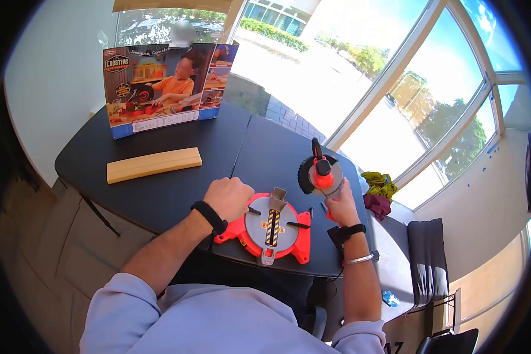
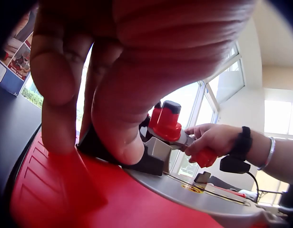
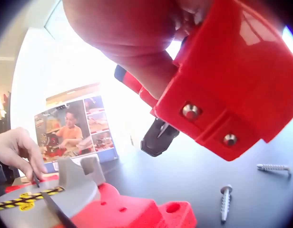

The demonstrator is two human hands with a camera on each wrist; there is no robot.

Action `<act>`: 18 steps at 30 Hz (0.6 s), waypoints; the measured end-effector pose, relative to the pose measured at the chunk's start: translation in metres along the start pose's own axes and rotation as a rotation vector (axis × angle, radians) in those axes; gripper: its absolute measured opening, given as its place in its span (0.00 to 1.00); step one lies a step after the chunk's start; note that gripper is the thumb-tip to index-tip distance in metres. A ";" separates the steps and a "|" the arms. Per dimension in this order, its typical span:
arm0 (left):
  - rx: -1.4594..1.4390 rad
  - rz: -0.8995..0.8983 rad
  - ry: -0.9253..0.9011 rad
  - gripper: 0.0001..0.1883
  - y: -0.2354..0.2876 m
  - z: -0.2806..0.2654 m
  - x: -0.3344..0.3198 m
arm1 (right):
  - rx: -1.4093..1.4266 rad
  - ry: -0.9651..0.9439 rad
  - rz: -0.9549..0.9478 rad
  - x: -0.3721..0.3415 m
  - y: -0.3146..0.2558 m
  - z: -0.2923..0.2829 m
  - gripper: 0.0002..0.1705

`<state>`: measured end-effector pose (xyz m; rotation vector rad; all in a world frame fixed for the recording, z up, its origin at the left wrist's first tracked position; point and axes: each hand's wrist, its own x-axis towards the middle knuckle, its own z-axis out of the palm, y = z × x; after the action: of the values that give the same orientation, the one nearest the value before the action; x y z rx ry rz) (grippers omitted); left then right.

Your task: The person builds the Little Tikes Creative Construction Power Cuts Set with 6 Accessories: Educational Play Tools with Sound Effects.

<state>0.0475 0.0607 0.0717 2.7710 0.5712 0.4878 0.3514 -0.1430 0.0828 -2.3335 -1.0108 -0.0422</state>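
Observation:
The red and grey toy saw base [image 1: 251, 242] lies on the black table. At its left side my left hand [image 1: 229, 199] pinches a black piece [image 2: 153, 160] on the base between thumb and fingers, the thumb [image 2: 122, 128] pressed against it. Raised to the right of the base, my right hand [image 1: 343, 206] grips the toy circular saw [image 1: 323, 170] by its handle; the saw's red body [image 3: 232, 90] hangs close above the table in the right wrist view. A grey upright bracket [image 1: 278, 199] stands at the base's far edge.
A wooden block [image 1: 153, 165] lies at the table's left, with a large picture box [image 1: 159, 88] behind it. Grey screws [image 3: 226, 203] lie on the tabletop to the right of the base. Cloths [image 1: 379, 187] and a bench [image 1: 392, 259] are past the right edge.

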 end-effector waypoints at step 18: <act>-0.861 0.055 0.365 0.33 0.018 -0.046 -0.009 | 0.640 -0.224 -0.595 -0.023 -0.108 0.008 0.37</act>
<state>0.0285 0.0494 0.1167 1.8879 0.2551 0.9863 0.2603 -0.0954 0.1246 -1.4339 -1.5320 0.2754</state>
